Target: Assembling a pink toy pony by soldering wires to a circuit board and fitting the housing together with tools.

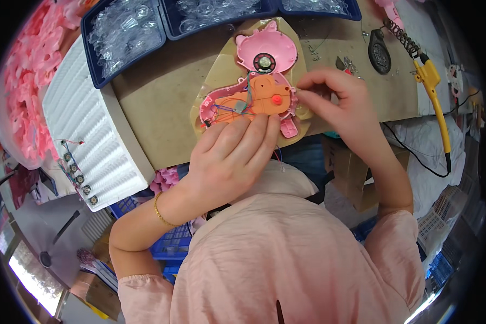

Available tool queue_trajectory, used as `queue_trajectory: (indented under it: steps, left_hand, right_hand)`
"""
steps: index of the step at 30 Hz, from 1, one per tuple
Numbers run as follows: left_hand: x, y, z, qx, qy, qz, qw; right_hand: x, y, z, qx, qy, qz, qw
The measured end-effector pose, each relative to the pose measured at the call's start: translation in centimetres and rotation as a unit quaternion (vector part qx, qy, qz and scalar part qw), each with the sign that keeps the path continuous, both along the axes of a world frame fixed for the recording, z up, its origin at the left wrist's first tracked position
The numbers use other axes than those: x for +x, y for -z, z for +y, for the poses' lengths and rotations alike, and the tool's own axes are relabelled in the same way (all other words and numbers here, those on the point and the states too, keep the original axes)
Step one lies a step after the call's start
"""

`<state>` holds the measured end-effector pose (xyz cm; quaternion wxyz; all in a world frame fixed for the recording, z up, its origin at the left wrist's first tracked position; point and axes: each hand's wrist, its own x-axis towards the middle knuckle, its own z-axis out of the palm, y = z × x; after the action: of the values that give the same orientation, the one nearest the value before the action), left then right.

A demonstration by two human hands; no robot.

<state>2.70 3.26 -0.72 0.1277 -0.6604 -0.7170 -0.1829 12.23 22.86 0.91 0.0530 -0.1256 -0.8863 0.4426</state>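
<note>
A pink plastic toy shell (206, 110) lies with its hollow side up on a yellowish shaped tray (216, 77). Inside it sits an orange gearbox housing (262, 89) with a red round knob, thin coloured wires and a small grey part. The shell's pink head half (278, 46) carries a round black speaker (264, 63). My left hand (229, 154) lies over the near edge of the shell, fingers stretched onto the orange housing, its thumb hidden. At the shell's right edge, my right hand (335, 97) pinches thumb and forefinger together; whatever is between them is too small to make out.
Blue bins (125, 70) of clear plastic parts line the back. White foam trays (86, 124) with small wired speakers stand left, beside heaped pink shells (29, 92). Screws (314, 53) and a black oval part (380, 52) lie right. A yellow soldering iron (431, 78) hangs at the far right.
</note>
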Motion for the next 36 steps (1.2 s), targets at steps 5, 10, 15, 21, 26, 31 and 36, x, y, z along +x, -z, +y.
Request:
queue_trajectory:
  steps: [5,10,15,21,26,31,36]
  left_hand:
    - [0.2,0.3,0.1,0.011,0.006,0.013,1.000]
    - [0.4,0.4,0.3,0.031,0.000,-0.013,0.999]
    - [0.7,0.1,0.2,-0.014,-0.014,-0.008,1.000]
    - [0.8,-0.1,0.3,-0.017,-0.014,-0.004,1.000]
    - [0.8,0.2,0.2,-0.025,-0.019,0.002,0.999]
    - [0.7,0.7,0.5,0.010,0.010,0.013,1.000]
    - [0.7,1.0,0.4,0.014,0.001,0.011,1.000]
  right_hand:
    - [0.8,-0.1,0.7,-0.366,0.079,-0.120,0.919]
    - [0.9,0.3,2.0,-0.473,0.104,-0.133,0.865]
    - [0.0,-0.1,-0.2,-0.331,0.086,-0.088,0.936]
    - [0.9,0.8,-0.7,0.060,-0.006,0.050,0.997]
    - [1.5,2.4,-1.7,0.064,0.029,0.072,0.995]
    - [0.9,1.3,-1.1,0.201,-0.015,0.094,0.975]
    - [-1.5,-0.6,0.7,0.119,-0.143,-0.011,0.982]
